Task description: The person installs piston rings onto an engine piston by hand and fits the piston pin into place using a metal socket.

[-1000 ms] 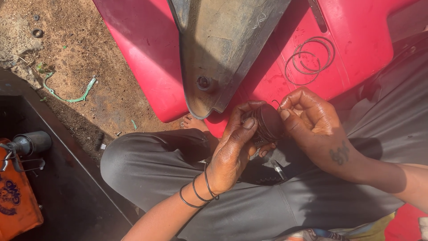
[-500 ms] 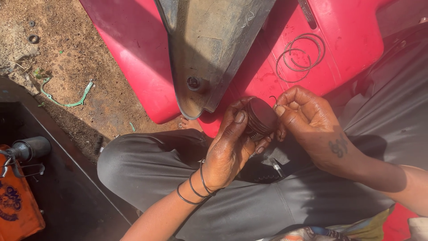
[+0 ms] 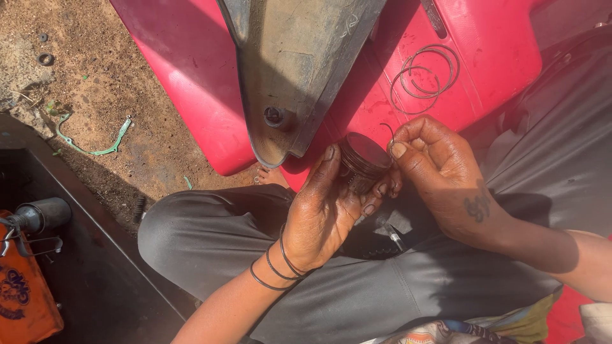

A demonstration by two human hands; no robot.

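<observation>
My left hand (image 3: 325, 207) grips a dark round metal piston (image 3: 362, 159) over my lap, its flat top facing up. My right hand (image 3: 440, 175) pinches a thin wire ring (image 3: 389, 130) at the piston's upper edge, thumb and forefinger closed on it. Thin black bangles circle my left wrist. Several more thin metal rings (image 3: 424, 71) lie loose on the red panel (image 3: 191, 83) just beyond my hands.
A worn grey tapered body panel (image 3: 299, 57) lies across the red panel. My grey-trousered knee (image 3: 191, 232) fills the middle. Sandy ground with a green gasket strip (image 3: 95, 143) and washers lies at left. A dark tray (image 3: 83, 280), a cylinder part (image 3: 41, 215) and an orange item (image 3: 22, 296) sit lower left.
The view has shifted slightly; the panels and hands sit a little higher in frame. My right hand's fingers have moved closer to the piston rim with the ring.
</observation>
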